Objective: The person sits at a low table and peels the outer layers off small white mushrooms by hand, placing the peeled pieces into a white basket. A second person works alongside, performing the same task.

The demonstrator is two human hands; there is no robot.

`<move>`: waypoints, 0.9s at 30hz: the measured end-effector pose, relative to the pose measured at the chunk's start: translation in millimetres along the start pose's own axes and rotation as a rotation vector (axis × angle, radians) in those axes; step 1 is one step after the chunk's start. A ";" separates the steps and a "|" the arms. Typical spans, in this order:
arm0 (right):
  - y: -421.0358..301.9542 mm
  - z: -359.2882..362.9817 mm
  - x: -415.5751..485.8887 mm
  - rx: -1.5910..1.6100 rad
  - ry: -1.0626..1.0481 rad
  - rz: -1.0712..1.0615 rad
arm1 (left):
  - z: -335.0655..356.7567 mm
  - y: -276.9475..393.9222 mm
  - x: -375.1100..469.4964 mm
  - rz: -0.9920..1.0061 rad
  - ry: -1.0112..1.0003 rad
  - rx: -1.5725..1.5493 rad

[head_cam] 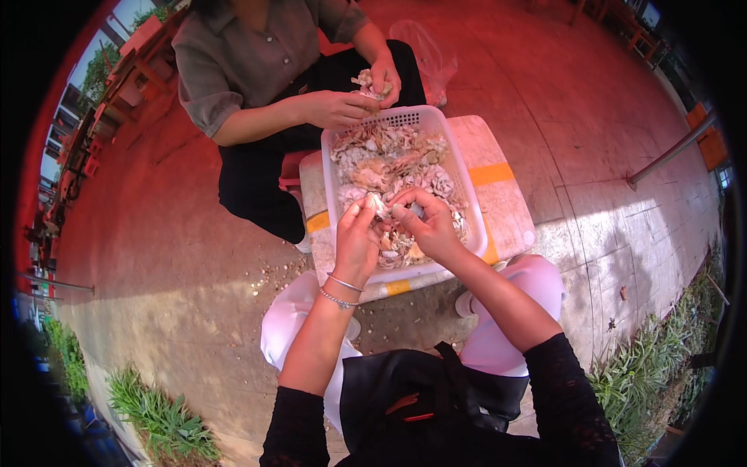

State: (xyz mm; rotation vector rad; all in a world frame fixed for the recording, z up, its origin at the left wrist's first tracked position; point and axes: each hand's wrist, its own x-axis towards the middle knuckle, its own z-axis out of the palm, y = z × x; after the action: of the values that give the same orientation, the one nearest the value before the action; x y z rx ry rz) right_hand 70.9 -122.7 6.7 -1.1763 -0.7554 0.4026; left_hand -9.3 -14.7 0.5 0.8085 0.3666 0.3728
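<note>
In front of me is a white plastic basket (480, 236) with perforated walls, holding many pale, frilly clumps that look like mushrooms (373, 175). Above its near half, my left hand (357, 236) pinches a small whitish piece (380, 205) between thumb and fingers. My right hand (429, 225) meets it from the other side, thumb and fingertips bent at the same piece. Fingers partly cover the piece, so its full shape is hidden. A white foam box (490, 143) with yellow tape supports the basket.
Opposite me sits a person in a grey shirt (257, 64), whose hands (344, 108) hold another clump over the basket's far rim. A clear plastic bag (429, 64) lies behind. Small scraps (274, 277) litter the paving. Metal poles (671, 149) and plants (157, 414) stand farther out.
</note>
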 end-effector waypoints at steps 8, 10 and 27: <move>-16.4 -5.4 -9.9 -0.233 -0.064 -0.069 | -17.1 25.5 14.7 0.088 0.189 0.045; -16.7 -10.2 -1.9 -0.017 0.002 0.254 | -16.7 27.3 12.7 0.087 0.052 0.065; 0.1 -1.2 1.2 0.348 0.029 0.421 | -4.6 6.8 5.5 0.014 0.029 0.027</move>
State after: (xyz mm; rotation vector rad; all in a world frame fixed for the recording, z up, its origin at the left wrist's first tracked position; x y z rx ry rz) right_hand 72.6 -122.7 6.7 -1.0025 -0.3855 0.8302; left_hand -7.8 -5.1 1.8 0.8337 0.3937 0.3939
